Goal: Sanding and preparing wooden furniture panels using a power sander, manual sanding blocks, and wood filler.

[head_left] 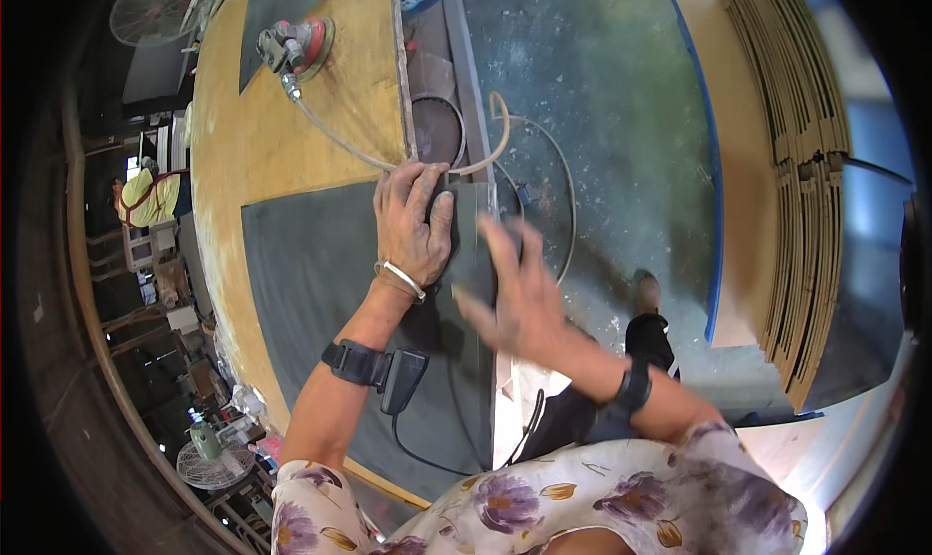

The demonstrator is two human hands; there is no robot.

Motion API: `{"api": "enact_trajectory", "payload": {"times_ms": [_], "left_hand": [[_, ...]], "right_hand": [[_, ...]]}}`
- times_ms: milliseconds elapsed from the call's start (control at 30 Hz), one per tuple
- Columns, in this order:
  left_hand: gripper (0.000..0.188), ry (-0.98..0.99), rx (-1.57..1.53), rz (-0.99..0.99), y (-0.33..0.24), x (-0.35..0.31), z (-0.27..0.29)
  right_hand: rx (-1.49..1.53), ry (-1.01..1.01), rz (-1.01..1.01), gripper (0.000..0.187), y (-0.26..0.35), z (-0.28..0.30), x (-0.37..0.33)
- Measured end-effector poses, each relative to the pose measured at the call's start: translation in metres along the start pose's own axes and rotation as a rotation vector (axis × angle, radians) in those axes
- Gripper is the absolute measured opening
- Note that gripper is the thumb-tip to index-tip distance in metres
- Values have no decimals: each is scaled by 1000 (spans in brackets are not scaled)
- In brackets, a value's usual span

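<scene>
My left hand [416,223] lies on the far end of a dark grey panel [320,293], its fingers bent slightly over the panel's far edge. Just beyond the fingertips runs the pale hose [340,139] of a round sander [311,48]. My right hand [524,298], a little blurred, is at the panel's right long edge with its fingers spread and nothing in them. Whether its fingertips touch the panel is unclear. The sander rests farther off on the yellow-brown tabletop [320,147].
The hose loops over the table's right side to the green-grey floor [602,99]. Stacked brown cardboard sheets [796,186] stand at the right, beside a tan board [733,176] with a blue edge. A person in yellow [150,196] is far left, near fans.
</scene>
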State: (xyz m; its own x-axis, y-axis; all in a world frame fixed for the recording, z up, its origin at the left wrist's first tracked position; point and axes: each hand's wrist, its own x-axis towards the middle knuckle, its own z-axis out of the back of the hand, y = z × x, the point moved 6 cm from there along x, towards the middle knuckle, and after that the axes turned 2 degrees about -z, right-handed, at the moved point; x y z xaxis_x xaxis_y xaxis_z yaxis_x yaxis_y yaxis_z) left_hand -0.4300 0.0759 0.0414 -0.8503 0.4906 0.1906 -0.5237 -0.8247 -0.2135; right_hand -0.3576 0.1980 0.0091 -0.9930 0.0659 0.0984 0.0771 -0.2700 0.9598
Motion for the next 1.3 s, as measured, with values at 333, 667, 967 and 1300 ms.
{"api": "enact_trajectory", "payload": {"times_ms": [333,667,967,1300], "left_hand": [[33,20,-7,27,8,3,-1],[32,1,4,39,13,5,1],[33,-2,-19,37,10,9,-5],[33,6,-15,11,13,9,-4]], "right_hand": [[28,7,34,80,3,-2,-4],[164,73,-148,82,-15,-6,9],[-34,-34,-37,81,-8,10,73],[23,300,-203,89,-11,-1,86]]}}
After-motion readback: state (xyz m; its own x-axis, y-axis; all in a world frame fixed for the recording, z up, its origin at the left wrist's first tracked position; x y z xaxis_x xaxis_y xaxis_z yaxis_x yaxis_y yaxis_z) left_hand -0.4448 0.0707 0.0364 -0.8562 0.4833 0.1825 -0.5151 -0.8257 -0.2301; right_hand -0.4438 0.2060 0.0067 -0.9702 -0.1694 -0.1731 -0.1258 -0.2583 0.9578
